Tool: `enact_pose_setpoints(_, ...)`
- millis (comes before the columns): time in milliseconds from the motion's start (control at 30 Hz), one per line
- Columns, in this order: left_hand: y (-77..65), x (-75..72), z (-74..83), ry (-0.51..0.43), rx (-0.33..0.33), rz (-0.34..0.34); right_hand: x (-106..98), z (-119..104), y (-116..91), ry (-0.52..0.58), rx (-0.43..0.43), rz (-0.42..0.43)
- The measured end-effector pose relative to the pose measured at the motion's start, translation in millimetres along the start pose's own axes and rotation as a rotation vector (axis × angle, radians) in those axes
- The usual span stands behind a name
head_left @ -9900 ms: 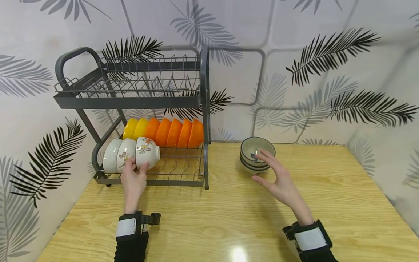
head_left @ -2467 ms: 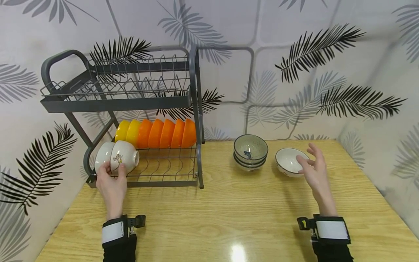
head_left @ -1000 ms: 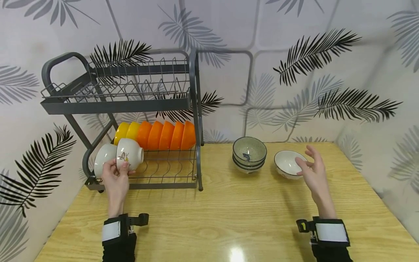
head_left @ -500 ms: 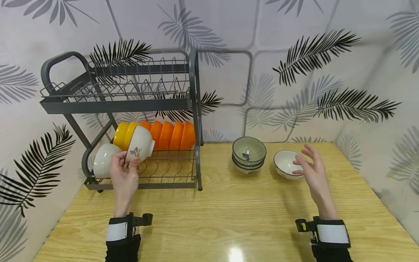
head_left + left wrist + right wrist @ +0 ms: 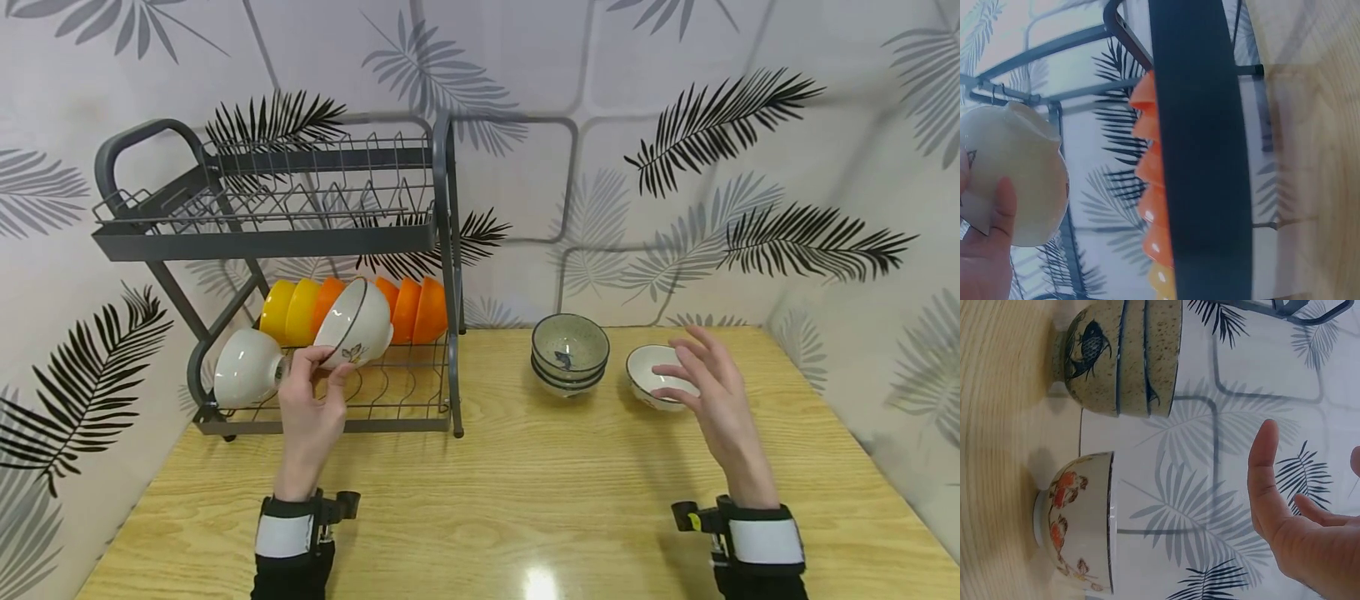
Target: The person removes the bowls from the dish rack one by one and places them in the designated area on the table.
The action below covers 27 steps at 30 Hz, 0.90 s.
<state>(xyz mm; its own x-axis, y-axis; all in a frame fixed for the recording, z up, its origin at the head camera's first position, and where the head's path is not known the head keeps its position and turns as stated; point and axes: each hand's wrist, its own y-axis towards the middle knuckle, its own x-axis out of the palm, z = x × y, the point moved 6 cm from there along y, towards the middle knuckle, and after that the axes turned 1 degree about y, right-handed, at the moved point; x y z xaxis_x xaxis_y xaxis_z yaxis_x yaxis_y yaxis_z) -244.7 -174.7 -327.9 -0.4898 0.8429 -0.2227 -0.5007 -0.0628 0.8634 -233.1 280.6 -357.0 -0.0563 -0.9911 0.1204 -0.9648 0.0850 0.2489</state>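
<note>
Left hand (image 5: 313,412) has a tilted white bowl (image 5: 367,321) pinched near its rim, in front of the orange bowls (image 5: 431,312); weak pinch and it could slip (right hand (image 5: 716,396) empty, fingers loosely spread).

white floral bowl (image 5: 369,320), speckled fish-patterned bowls (image 5: 571,357), orange bowls (image 5: 408,311), yellow bowls (image 5: 297,313), dark grey rack (image 5: 262,245)

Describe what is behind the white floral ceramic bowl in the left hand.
Rounded glossy orange bowls show on both sides; what the held bowl covers cannot be seen.
</note>
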Motion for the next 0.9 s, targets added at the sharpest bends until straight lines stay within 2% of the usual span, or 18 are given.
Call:
enact_pose_setpoints(200,1.5,11.6,22.4,0.022,0.125,-0.083,13.4,-8.2,-2.8,0.014,-0.02,-0.043)
enact_pose_setpoints(467,-1.5,26.9,46.8,-0.016,0.264,-0.177,31.0,-11.7,-5.4,0.003,-0.006,-0.098)
enact_pose_setpoints(900,-13.1,59.1,80.6,-0.07,0.368,-0.382,58.3,-13.2,-10.1,0.078,0.005,-0.252)
